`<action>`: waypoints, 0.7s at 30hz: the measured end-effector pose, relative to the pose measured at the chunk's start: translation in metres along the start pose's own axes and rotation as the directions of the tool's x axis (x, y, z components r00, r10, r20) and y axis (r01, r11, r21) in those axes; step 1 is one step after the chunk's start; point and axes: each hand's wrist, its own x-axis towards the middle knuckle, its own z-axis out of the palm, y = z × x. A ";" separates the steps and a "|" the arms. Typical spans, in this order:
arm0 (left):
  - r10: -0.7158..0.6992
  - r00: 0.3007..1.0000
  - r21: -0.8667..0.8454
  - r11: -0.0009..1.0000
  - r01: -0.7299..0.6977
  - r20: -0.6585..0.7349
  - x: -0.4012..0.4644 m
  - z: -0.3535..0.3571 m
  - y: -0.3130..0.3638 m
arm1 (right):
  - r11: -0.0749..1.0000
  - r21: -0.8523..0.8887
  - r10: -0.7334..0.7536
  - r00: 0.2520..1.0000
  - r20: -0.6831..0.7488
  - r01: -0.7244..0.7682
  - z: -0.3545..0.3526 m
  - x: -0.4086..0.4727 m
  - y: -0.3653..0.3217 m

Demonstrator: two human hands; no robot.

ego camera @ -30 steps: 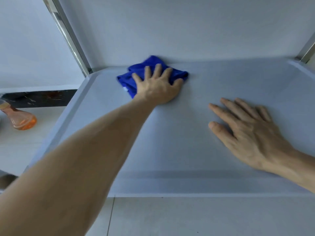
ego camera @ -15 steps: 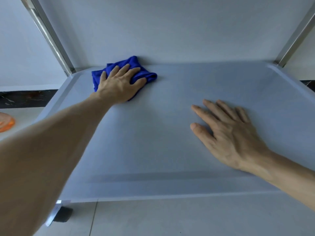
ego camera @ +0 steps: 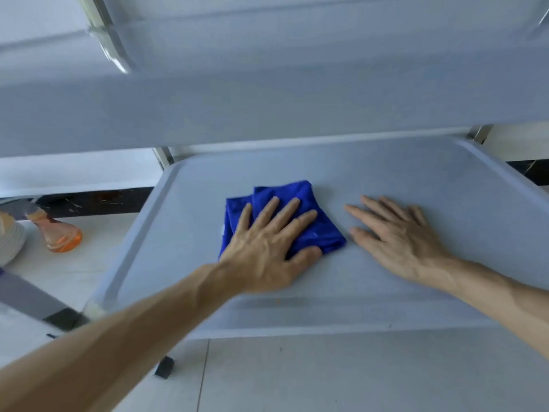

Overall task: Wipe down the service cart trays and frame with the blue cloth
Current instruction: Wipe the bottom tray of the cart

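Note:
The blue cloth (ego camera: 300, 196) lies crumpled near the middle of the grey lower cart tray (ego camera: 421, 173). My left hand (ego camera: 267, 248) presses flat on top of it with fingers spread, covering its near half. My right hand (ego camera: 398, 239) rests palm down on the bare tray just right of the cloth, holding nothing. A second grey tray (ego camera: 267, 99) of the cart hangs above, across the upper part of the view. A shiny metal frame post (ego camera: 110, 46) rises at the upper left, blurred.
An orange spray bottle (ego camera: 61, 234) stands on the pale floor left of the cart, beside a white ribbed object (ego camera: 9, 240). A black caster (ego camera: 164, 367) shows under the tray's front left corner. A dark skirting strip (ego camera: 98, 199) runs along the wall.
My left hand has dragged the cloth from the tray's back left corner toward me and to the middle. The view has pulled back, so the upper tray now shows. My right hand stays flat.

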 end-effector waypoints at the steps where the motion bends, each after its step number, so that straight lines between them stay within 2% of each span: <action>1: 0.054 0.998 -0.012 0.998 -0.054 0.026 -0.013 0.001 0.009 | 1.000 0.011 0.001 1.000 0.023 -0.001 -0.002 0.001 0.001; 3: 0.181 0.980 -0.098 0.980 -0.173 0.083 -0.037 -0.003 0.024 | 1.000 0.026 0.000 0.995 0.096 -0.003 -0.012 0.002 0.001; 4: 0.226 0.969 -0.212 0.956 -0.201 0.102 -0.046 -0.010 0.026 | 1.000 0.025 0.009 0.990 0.140 -0.012 -0.017 0.002 0.001; 6: 0.202 0.977 -0.504 0.852 -0.142 0.066 -0.056 -0.026 0.020 | 0.998 0.049 0.039 0.987 0.159 -0.048 -0.026 0.001 -0.004; 7: 0.120 0.993 -0.584 0.806 -0.099 -0.003 -0.060 -0.033 0.012 | 0.994 0.079 0.070 0.992 0.109 -0.078 -0.027 -0.001 -0.010; 8: 0.004 0.995 -0.599 0.798 -0.061 -0.095 -0.062 -0.038 0.001 | 0.991 0.108 0.080 0.997 0.017 -0.081 -0.027 -0.006 -0.020; 9: -0.107 0.976 -0.566 0.824 -0.019 -0.189 -0.065 -0.040 -0.012 | 0.993 0.112 0.034 0.992 -0.119 -0.020 -0.025 -0.014 -0.035; 11: -0.229 0.926 -0.469 0.881 0.066 -0.300 -0.071 -0.036 -0.034 | 0.974 0.024 -0.201 0.903 -0.380 0.227 -0.016 -0.029 -0.065; 12: -0.244 0.916 -0.418 0.903 0.095 -0.319 -0.075 -0.032 -0.041 | 0.943 -0.022 -0.307 0.848 -0.433 0.331 -0.012 -0.036 -0.082; 13: -0.254 0.914 -0.379 0.917 0.123 -0.318 -0.079 -0.026 -0.046 | 0.914 -0.029 -0.382 0.836 -0.394 0.404 -0.007 -0.040 -0.095; 14: -0.262 0.913 -0.357 0.923 0.143 -0.312 -0.082 -0.022 -0.049 | 0.905 0.011 -0.406 0.870 -0.278 0.426 -0.003 -0.044 -0.106; 16: -0.271 0.917 -0.344 0.925 0.163 -0.292 -0.086 -0.016 -0.050 | 0.927 0.047 -0.373 0.927 0.045 0.371 0.008 -0.047 -0.118; 17: -0.267 0.923 -0.337 0.927 0.167 -0.278 -0.087 -0.014 -0.049 | 0.928 0.014 -0.371 0.923 0.105 0.372 0.013 -0.044 -0.119; 21: -0.129 0.948 -0.227 0.972 0.062 -0.291 -0.082 -0.009 -0.036 | 0.925 -0.017 -0.378 0.923 0.068 0.380 0.009 -0.025 -0.093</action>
